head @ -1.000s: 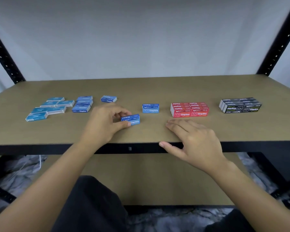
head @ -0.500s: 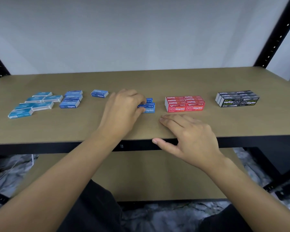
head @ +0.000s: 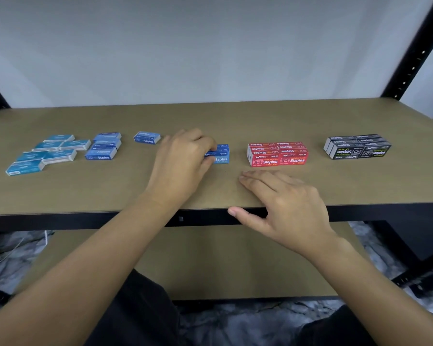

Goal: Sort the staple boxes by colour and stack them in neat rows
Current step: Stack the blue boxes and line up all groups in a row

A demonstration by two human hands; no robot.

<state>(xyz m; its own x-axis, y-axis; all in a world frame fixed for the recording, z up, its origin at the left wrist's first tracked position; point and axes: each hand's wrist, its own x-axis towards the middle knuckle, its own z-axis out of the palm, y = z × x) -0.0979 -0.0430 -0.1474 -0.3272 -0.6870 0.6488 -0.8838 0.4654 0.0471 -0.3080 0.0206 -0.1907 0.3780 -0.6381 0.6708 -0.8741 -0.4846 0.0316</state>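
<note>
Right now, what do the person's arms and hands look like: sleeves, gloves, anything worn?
Two bare hands, no gloves: left hand, right hand. No rings, watch or wristband visible. Both forearms are bare, with no sleeves in frame. A dark garment covers the lap below.

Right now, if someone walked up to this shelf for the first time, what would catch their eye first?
Probably the tidy red block of staple boxes right of centre and the black block further right, both neatly stacked. Next, the left hand at centre, gripping a blue box on top of another blue one, while loose blue boxes lie scattered at far left.
</note>
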